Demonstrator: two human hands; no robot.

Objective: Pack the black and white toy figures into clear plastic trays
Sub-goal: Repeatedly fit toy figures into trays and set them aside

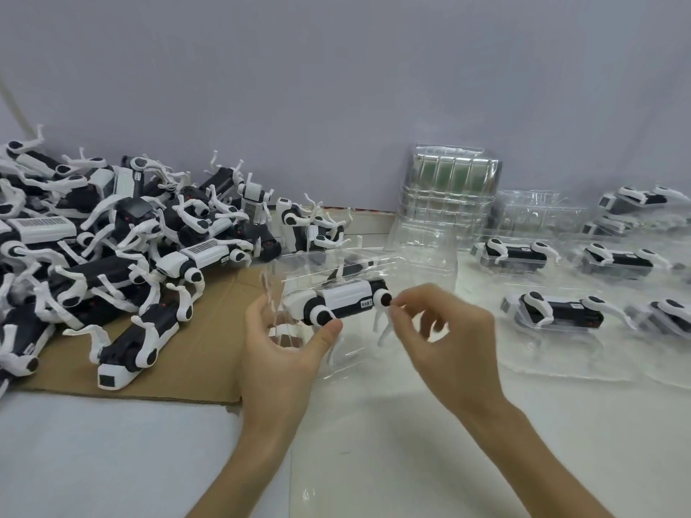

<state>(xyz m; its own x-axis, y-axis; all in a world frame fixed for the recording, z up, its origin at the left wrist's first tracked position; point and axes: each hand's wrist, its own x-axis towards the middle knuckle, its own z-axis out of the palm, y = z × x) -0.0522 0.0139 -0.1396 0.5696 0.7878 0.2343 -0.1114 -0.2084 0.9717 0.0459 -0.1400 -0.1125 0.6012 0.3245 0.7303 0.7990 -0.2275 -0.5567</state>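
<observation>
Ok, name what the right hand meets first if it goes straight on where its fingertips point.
The black rear hub of the toy figure held by the left hand; the right hand seems almost touching it.

Single head-worn wide-angle view, looking forward and down onto the table. Close in: left hand and right hand sit low centre, wall fills the top.

The white table carries a cardboard sheet at left, stacked clear trays behind, filled trays at right.
</observation>
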